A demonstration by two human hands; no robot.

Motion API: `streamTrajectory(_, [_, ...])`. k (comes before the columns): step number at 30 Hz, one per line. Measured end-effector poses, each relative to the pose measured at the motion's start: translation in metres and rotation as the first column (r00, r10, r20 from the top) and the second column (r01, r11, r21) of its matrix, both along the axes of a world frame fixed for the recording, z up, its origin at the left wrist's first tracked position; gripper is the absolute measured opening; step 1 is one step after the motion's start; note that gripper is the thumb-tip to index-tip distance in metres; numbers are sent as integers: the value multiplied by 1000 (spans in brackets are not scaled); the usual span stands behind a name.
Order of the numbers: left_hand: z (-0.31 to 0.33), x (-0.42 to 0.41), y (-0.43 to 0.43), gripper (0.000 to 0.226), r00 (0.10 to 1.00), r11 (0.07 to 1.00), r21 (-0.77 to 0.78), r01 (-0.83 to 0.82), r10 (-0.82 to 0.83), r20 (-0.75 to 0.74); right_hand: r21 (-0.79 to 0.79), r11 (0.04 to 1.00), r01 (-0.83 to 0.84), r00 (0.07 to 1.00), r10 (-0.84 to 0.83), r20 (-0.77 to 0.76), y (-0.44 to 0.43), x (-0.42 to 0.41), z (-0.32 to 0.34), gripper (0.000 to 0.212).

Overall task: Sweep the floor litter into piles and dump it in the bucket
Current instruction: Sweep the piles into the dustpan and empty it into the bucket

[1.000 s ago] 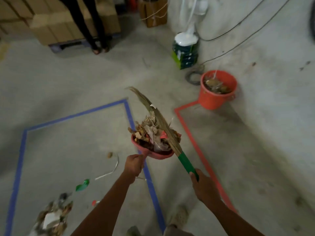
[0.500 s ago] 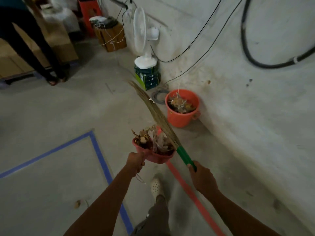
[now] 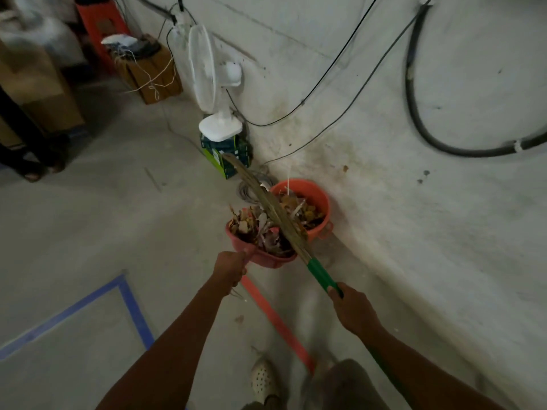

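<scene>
My left hand (image 3: pixel 230 269) grips the handle of a red dustpan (image 3: pixel 263 257) heaped with dry leaves and paper litter (image 3: pixel 254 224). The pan hangs in the air just in front of the orange bucket (image 3: pixel 318 199), its far edge overlapping the bucket's near rim. The bucket stands against the wall and holds litter. My right hand (image 3: pixel 352 306) holds the green handle of a straw broom (image 3: pixel 275 208). The broom's bristles lie across the top of the litter in the pan and reach past the bucket's left side.
A white fan (image 3: pixel 213 84) on a green box (image 3: pixel 228 155) stands by the wall behind the bucket, beside coiled wire (image 3: pixel 250 189). Cables hang along the wall. Blue tape (image 3: pixel 130 309) and red tape (image 3: pixel 272 318) mark the floor. Another person's legs (image 3: pixel 29 143) stand far left by cardboard boxes.
I have walked toward the bucket. The loaded dustpan and the broom have come from over the blue tape line to the bucket's near rim. Both grips are unchanged.
</scene>
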State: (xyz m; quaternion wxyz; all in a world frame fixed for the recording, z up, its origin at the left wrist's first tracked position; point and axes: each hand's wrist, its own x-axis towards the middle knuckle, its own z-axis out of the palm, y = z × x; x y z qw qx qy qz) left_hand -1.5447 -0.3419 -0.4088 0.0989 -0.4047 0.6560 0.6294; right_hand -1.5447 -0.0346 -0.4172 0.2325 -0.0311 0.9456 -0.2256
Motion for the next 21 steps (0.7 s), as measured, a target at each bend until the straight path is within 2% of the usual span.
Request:
streamTrajectory(11, [-21, -162, 19, 52, 999, 997, -57, 51, -51, 7, -24, 999, 38, 999, -37, 38, 19, -154, -20, 27])
streamTrajectory(18, [-70, -288, 53, 50, 989, 1000, -26, 10, -6, 146, 29, 999, 25, 994, -28, 107, 44, -269, -59, 27])
streamTrajectory(21, [-97, -339, 68, 40, 980, 1000, -10, 4, -2, 197, 57, 998, 12, 992, -20, 124, 51, -316, -84, 28])
